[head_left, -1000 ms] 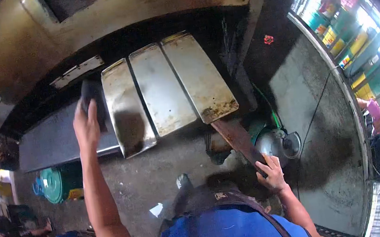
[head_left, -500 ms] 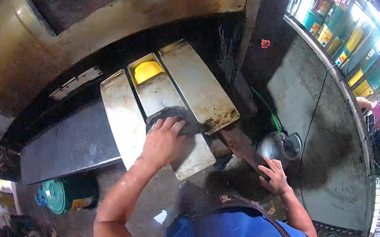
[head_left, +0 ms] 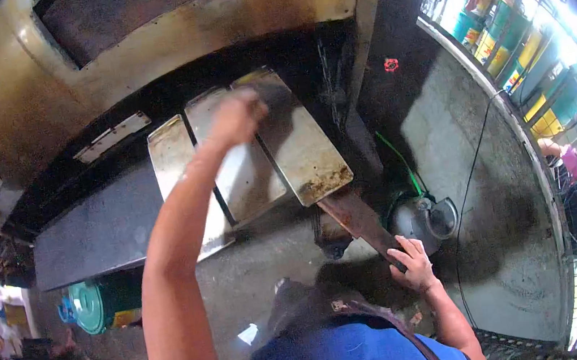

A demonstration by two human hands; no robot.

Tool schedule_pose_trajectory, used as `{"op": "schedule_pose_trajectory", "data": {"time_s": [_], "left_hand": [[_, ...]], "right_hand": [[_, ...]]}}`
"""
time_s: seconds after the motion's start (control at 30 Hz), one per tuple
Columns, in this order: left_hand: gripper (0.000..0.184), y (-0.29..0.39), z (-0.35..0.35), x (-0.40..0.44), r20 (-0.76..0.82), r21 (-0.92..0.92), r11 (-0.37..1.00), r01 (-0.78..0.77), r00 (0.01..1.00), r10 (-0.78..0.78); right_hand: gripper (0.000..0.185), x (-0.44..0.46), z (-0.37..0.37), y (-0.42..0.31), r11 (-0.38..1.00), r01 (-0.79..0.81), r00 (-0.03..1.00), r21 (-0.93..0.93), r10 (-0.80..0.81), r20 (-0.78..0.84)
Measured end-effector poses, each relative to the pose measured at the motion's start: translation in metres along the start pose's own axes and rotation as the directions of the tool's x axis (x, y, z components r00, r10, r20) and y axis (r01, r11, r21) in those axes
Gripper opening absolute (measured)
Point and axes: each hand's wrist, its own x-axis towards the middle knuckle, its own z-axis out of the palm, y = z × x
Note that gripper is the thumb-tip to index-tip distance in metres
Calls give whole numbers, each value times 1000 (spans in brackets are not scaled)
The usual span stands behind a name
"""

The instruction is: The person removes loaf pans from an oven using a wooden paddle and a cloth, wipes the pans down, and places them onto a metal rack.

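Note:
My left hand [head_left: 242,117], smeared by motion, is over the far ends of the middle metal tray [head_left: 240,175] and the right metal tray [head_left: 309,144]. A dark cloth-like pad [head_left: 273,94] shows at its fingers, which look closed on it. Beside these lies the left metal tray [head_left: 172,155], partly behind my forearm. All three are stained, the right one scorched at its near corner. My right hand [head_left: 414,265] is closed around the near end of a long, dark brown plank [head_left: 355,218], whose far end meets the right tray's near edge.
A dark bench top [head_left: 101,223] extends left, beneath a large browned metal oven-like body [head_left: 162,47]. A green lidded drum [head_left: 89,308] stands below. To the right are a grey gas cylinder [head_left: 411,226] with a green hose [head_left: 400,158], a black cable and a wire-mesh window.
My left hand has swept away from me with the dark pad. The middle tray has slid back, and the yellow object at its far end no longer shows. My right hand keeps hold of the plank.

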Motion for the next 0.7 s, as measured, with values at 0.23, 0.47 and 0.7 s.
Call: {"op": "schedule_pose_trajectory", "data": {"time_s": [0.23,0.47,0.7], "left_hand": [[39,88,48,-115,198,2,915,-404,897,396],[41,89,47,-121,118,-48,916,-399,908,402],[30,50,41,-60,170,97,978,-186,971,168]], "right_hand": [[48,1,-1,7,999,37,999,-4,-37,-9],[48,1,-2,8,999,51,999,0,-51,-10],[48,-2,0,6,1000,16,1000,-4,-16,-13]]}}
